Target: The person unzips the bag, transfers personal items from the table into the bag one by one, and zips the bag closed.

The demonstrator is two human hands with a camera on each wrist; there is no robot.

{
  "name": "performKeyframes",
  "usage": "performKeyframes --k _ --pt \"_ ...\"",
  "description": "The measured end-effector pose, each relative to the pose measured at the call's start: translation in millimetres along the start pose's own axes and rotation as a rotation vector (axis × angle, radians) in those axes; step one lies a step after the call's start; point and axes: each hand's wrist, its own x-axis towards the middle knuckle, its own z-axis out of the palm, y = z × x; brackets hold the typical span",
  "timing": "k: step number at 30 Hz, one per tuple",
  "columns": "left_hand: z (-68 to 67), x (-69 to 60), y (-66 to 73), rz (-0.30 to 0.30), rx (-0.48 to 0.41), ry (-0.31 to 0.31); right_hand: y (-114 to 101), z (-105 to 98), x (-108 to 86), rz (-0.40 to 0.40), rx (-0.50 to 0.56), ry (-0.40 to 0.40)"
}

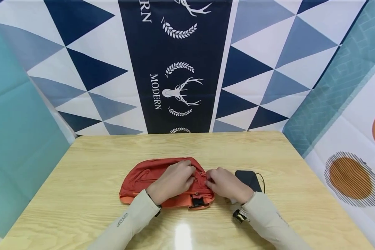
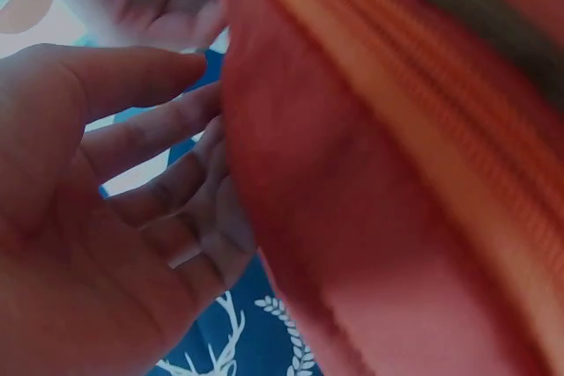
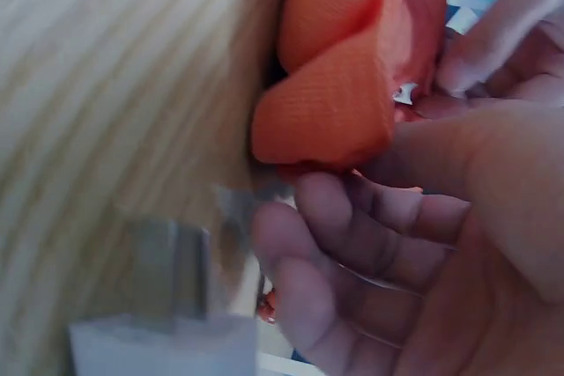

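Observation:
A red bag (image 1: pixel 162 173) with orange trim and a black buckle (image 1: pixel 198 202) lies on the wooden table. Over its upper right part is my left hand (image 1: pixel 175 178), fingers bent against the fabric; in the left wrist view that hand (image 2: pixel 132 182) has its fingers along the edge of the red fabric (image 2: pixel 326 182). My right hand (image 1: pixel 225 184) pinches the bag's right end. In the right wrist view the thumb and fingers of this hand (image 3: pixel 414 235) meet at the fabric beside an orange strap (image 3: pixel 330 103).
A dark pouch (image 1: pixel 248 178) with a thin cord lies right of the bag, partly behind my right forearm. A small black and yellow item (image 1: pixel 239 216) is beside the right sleeve. The wooden table (image 1: pixel 81 180) ends at a patterned cloth (image 1: pixel 175 69) at the back.

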Motion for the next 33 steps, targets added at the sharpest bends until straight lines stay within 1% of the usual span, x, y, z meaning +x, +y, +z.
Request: performKeyframes --k 4,6,8,11,15,17,19,22,29,33 --pt "7.4 0.9 2.6 0.007 0.050 0.010 -4.4 -0.9 2.3 -0.006 -0.031 0.114" --pt "9.6 1.7 5.1 0.006 0.070 0.016 -5.4 -0.9 3.1 -0.017 -0.043 0.148" --pt "12.9 2.4 6.8 0.000 0.088 0.026 -5.9 0.2 3.3 -0.025 -0.052 0.159" --pt "18.1 2.9 8.6 -0.006 0.105 0.034 -5.8 2.6 2.5 -0.016 -0.066 0.136" --pt "22.7 3.9 8.9 -0.021 0.091 0.044 -4.4 4.8 2.2 0.014 -0.047 0.056" --pt "23.5 4.3 9.1 -0.038 0.073 0.052 -3.5 5.3 3.0 -0.001 -0.021 0.023" --pt "24.8 5.2 9.7 -0.057 0.062 0.062 -2.4 5.1 3.6 -0.029 0.010 0.008" --pt "25.9 6.6 12.0 -0.085 0.039 0.073 -0.5 4.7 3.5 -0.085 0.033 0.007" --pt "29.0 6.1 15.3 -0.140 -0.005 0.080 0.0 7.2 4.5 -0.112 0.076 0.009" --pt "27.0 4.5 15.4 -0.176 -0.026 0.074 0.0 7.8 6.0 -0.115 0.099 0.037"
